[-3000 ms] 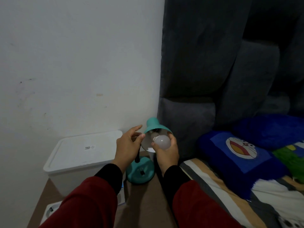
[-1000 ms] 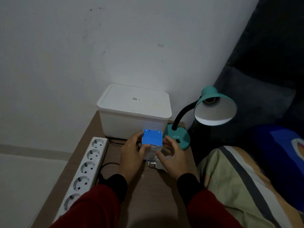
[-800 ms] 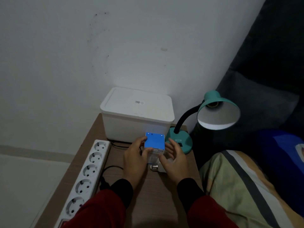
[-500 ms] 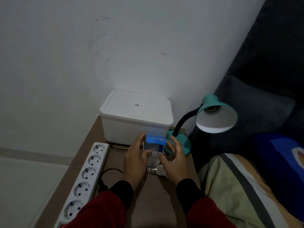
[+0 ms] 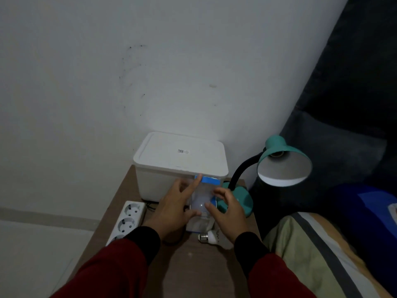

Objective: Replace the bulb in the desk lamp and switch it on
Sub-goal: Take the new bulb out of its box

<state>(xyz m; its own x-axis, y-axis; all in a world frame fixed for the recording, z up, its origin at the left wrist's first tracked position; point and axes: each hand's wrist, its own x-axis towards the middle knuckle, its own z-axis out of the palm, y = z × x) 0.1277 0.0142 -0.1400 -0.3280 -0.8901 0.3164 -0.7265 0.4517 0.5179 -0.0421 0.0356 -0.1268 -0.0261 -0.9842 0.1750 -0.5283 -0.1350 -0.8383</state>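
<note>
I see the power strip (image 5: 129, 218) just left of my left hand (image 5: 174, 209), lying on the table (image 5: 193, 267), its near end hidden by my sleeve. My left hand grips the left side of the bulb box (image 5: 203, 203): thumb curled on the near face, index finger stretched up to the raised blue flap at the top. The box is open and I can see the new bulb (image 5: 198, 205), a pale dome, inside it, between my two hands. Behind both hands sits the white bin (image 5: 180, 160), lid on, against the wall.

My right hand (image 5: 227, 214) is half open, fingers curved, fingertips touching the right side of the box and the edge of the bulb; I cannot tell if it is actually pinching the bulb or only steadying the box. Just under my right palm lies the old bulb (image 5: 209, 236) on the table, screw base pointing left.

Right of that hand, touching distance, is the lamp (image 5: 279, 162): teal base just beyond my knuckles, black neck arching up, teal shade up and to the right, socket bare, unlit. Further right is bedding (image 5: 318, 250).
</note>
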